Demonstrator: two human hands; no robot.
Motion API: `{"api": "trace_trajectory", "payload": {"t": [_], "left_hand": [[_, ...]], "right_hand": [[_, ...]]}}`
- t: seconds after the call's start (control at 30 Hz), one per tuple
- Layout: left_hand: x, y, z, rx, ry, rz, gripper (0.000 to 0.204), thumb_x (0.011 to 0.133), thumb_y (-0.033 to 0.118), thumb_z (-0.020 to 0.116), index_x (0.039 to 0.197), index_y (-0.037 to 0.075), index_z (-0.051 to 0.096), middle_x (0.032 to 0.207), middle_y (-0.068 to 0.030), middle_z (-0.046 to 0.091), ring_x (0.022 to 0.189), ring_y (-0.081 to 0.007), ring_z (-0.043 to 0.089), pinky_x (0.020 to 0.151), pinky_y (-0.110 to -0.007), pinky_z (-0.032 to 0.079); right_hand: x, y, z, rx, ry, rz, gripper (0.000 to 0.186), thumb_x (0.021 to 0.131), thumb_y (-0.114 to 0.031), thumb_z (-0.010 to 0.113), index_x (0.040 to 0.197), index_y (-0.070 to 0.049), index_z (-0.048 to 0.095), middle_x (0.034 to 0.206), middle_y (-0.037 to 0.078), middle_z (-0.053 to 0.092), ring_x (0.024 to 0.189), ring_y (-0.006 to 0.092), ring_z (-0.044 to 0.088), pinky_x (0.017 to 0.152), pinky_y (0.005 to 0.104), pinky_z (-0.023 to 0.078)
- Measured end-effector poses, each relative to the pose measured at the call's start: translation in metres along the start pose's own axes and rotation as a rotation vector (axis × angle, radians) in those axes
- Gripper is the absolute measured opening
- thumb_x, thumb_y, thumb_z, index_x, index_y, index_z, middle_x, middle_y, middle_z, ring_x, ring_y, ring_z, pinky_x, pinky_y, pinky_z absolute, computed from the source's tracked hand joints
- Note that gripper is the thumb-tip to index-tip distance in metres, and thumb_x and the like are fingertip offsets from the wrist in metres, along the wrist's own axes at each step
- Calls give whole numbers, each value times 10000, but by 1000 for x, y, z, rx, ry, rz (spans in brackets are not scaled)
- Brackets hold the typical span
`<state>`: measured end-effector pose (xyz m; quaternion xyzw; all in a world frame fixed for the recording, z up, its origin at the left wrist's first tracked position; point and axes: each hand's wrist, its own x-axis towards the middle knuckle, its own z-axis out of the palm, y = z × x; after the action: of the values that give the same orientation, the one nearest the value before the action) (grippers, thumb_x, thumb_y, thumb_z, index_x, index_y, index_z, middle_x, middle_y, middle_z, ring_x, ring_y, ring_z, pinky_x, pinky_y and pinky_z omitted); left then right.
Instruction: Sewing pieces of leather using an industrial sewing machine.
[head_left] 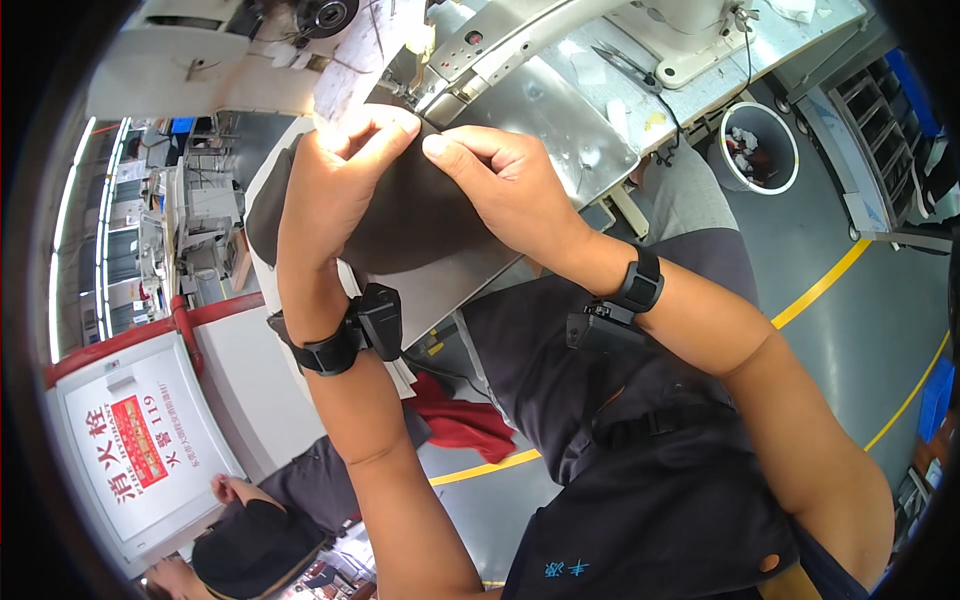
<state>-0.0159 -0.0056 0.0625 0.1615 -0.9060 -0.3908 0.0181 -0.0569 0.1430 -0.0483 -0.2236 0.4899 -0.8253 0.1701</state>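
My left hand (pixel 345 165) and my right hand (pixel 490 175) pinch the upper edge of a dark brown, flat, flexible piece (pixel 410 235) just in front of the sewing machine's needle area (pixel 410 85), their thumbs close together. Beneath and beside the piece lies a shiny metal work plate (pixel 560 130). The machine's pale housing (pixel 490 40) extends above my fingers. Each wrist carries a black strapped device.
Scissors (pixel 625 70) lie on the pale bench at upper right. A bucket of scraps (pixel 755 150) stands beside a metal cart (pixel 850 170). A co-worker (pixel 260 545) is at lower left, near a white cabinet (pixel 145 450) and red pipe (pixel 185 330). Red cloth (pixel 465 425) hangs below the bench.
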Motion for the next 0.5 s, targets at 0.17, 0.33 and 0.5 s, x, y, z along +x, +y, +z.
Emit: {"api": "trace_trajectory", "payload": {"t": [0.17, 0.33, 0.5], "left_hand": [[21, -16, -5, 12, -26, 49, 200, 965, 169, 687, 1055, 0, 745, 1033, -34, 706, 1013, -124, 629, 953, -260, 457], [29, -30, -10, -43, -90, 45, 197, 960, 178, 692, 1066, 19, 742, 1040, -19, 704, 1016, -119, 615, 977, -258, 433], [34, -41, -13, -196, -118, -50, 190, 941, 175, 714, 1067, 35, 740, 1030, -6, 705, 1023, -103, 612, 969, -254, 434]], "right_hand": [[17, 11, -5, -28, 21, 17, 254, 1010, -171, 627, 942, 67, 689, 690, -12, 582, 676, 38, 460, 579, 267, 412], [20, 10, -3, -58, 40, 40, 233, 1005, -159, 646, 997, 65, 710, 772, -9, 643, 746, 36, 527, 652, 250, 459], [23, 12, -3, -84, 12, 83, 237, 1006, -151, 660, 1073, 61, 743, 861, -19, 716, 812, 29, 594, 727, 224, 510]]}}
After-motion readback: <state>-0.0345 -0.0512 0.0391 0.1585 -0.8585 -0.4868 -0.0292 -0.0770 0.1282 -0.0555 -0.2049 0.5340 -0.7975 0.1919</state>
